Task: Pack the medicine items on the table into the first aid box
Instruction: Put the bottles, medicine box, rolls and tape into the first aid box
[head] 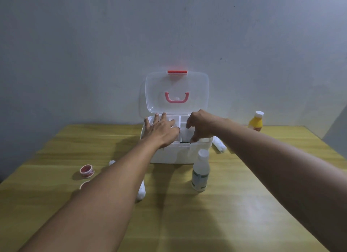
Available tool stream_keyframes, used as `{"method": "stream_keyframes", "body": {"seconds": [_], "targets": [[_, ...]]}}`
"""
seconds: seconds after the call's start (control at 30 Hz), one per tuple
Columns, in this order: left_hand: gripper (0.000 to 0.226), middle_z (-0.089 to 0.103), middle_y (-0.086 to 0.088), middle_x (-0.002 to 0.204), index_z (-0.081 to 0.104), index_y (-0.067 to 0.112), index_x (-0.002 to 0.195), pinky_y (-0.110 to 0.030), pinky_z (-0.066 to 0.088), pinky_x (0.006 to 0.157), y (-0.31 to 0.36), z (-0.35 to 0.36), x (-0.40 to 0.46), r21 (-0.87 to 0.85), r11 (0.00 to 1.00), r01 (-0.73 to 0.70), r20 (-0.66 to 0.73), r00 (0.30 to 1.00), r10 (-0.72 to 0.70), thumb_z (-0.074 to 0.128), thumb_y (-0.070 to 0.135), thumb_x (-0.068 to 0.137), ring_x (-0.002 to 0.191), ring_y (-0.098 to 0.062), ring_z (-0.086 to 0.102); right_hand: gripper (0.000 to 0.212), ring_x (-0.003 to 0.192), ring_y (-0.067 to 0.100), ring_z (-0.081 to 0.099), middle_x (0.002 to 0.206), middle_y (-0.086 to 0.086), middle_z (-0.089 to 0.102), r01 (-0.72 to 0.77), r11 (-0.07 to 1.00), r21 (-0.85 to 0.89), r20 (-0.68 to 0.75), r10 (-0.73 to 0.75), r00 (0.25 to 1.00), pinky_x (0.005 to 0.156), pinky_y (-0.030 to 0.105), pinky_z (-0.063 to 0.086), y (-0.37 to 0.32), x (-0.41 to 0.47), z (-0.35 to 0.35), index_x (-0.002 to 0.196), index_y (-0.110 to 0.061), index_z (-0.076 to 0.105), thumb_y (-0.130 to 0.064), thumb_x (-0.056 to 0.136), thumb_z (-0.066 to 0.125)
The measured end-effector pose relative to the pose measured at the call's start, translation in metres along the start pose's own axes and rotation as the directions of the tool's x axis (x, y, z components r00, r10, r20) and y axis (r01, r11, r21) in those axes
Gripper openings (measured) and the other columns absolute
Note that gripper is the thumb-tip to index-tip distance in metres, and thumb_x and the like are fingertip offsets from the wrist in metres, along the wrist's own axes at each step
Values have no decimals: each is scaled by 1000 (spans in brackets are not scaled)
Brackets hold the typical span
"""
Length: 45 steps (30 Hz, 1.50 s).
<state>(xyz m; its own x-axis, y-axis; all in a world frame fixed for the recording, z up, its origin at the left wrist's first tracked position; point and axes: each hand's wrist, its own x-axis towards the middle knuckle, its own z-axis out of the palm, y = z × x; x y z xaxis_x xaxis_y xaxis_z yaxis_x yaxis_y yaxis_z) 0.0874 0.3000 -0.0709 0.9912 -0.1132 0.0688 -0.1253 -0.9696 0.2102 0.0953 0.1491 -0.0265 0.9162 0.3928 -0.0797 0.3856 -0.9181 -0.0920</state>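
Note:
The white first aid box [174, 154] stands at the back middle of the table, its clear lid [176, 92] with pink handle raised. My left hand [159, 129] lies flat with fingers spread over the box's left tray compartments. My right hand [199, 127] reaches into the right compartment, fingers curled down near a small dark item [185, 142] at the front rim; whether it grips anything is unclear. On the table lie a clear bottle [200, 171], a yellow bottle [255, 121], a white tube [219, 145], two tape rolls [86, 171] and a white bandage roll [141, 191].
The wooden table [234, 204] meets a grey wall behind the box. The second tape roll [83, 185] and another white roll [112, 162] are partly hidden by my left forearm. The clear bottle stands just in front of the box's right corner.

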Motion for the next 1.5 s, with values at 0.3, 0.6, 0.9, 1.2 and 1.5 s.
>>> {"method": "stream_keyframes", "body": {"seconds": [0.3, 0.6, 0.9, 1.2, 1.5], "targets": [[48, 3, -8, 164, 54, 27, 133, -58, -9, 116, 0, 3, 1, 17, 1000, -8, 8, 1000, 8, 21, 33, 99, 151, -30, -4, 55, 101, 28, 64, 122, 12, 64, -57, 997, 61, -26, 59, 998, 86, 31, 54, 1, -1, 10, 133, -9, 56, -15, 82, 75], [47, 3, -8, 164, 55, 28, 132, -59, -10, 116, 0, 4, 0, 32, 999, -8, 4, 1000, 8, 21, 31, 99, 151, -31, -5, 54, 108, 29, 62, 127, 12, 62, -40, 990, 136, -17, 43, 999, 96, 37, 52, 4, 3, 14, 135, -9, 52, -5, 84, 70], [50, 1, -8, 164, 50, 28, 138, -58, -8, 117, 0, 2, -1, 57, 998, 3, 24, 1000, -4, 17, 29, 100, 151, -30, -5, 19, 74, 21, 66, 92, 8, 75, -108, 969, 223, -352, 183, 918, 70, 27, 52, 52, -44, -27, 95, -7, 75, -2, 80, 66], [50, 3, -7, 164, 47, 25, 140, -58, -6, 118, 2, 0, 0, 64, 998, 15, 36, 999, -17, 16, 31, 101, 151, -29, -3, 46, 82, 28, 73, 102, -3, 73, -45, 841, 538, 131, -31, 991, 68, 37, 63, 48, -108, -19, 106, -26, 69, -2, 69, 81], [54, 13, -12, 162, 34, 15, 148, -51, 11, 119, -4, -17, 0, -18, 999, 37, 46, 998, -36, 29, 23, 94, 149, -29, 13, 29, 60, 15, 69, 98, -10, 72, 139, 895, 424, -10, -149, 989, 57, 27, 59, 8, -111, -6, 102, -27, 71, -20, 76, 79]]}}
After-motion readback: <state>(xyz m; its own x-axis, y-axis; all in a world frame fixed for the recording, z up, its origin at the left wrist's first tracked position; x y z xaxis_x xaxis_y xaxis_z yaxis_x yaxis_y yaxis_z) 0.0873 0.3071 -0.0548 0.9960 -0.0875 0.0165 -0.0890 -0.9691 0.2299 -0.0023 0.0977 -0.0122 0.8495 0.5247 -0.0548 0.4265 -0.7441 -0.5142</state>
